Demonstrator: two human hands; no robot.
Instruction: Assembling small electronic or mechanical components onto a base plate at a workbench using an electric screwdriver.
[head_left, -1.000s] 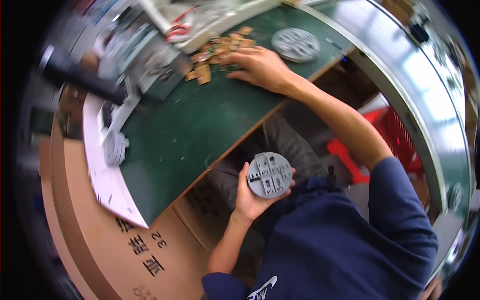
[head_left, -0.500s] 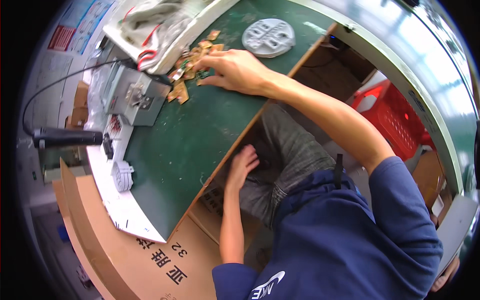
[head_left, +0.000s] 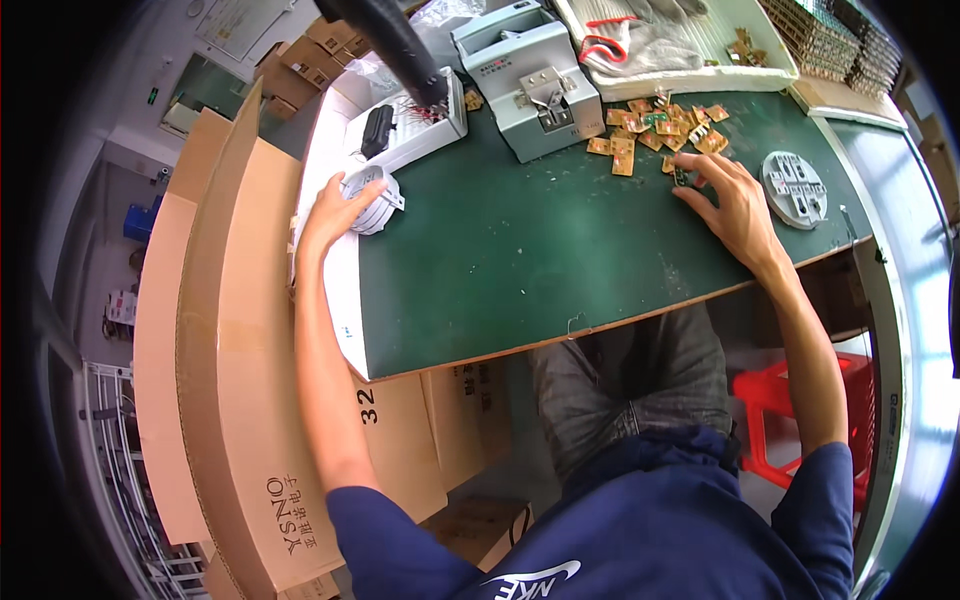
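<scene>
On the left, my left hand (head_left: 338, 212) has its thumb and fingers at a round light-grey plastic housing (head_left: 378, 208), which rests on the bench's white edge strip. My right hand (head_left: 735, 208) is bent, thumb and forefinger closing on a small green circuit board (head_left: 682, 177). This board lies at the near side of a loose pile of small copper-coloured circuit boards (head_left: 622, 160). Right of that hand, a round grey plate (head_left: 795, 190) with raised shapes lies on the green bench top (head_left: 500, 270).
A grey bench machine (head_left: 530, 80) stands at the back, beside a white tray of wires (head_left: 430, 125). A foam box (head_left: 735, 78) holds gloves with red cuffs (head_left: 640, 45). Large cardboard boxes (head_left: 255, 350) stand left; a red plastic stool (head_left: 765, 420) is at lower right.
My left hand has risen from beside my lap to the grey housing. My right hand remains at the boards, with the green one at its fingertips. The whole view has swung left.
</scene>
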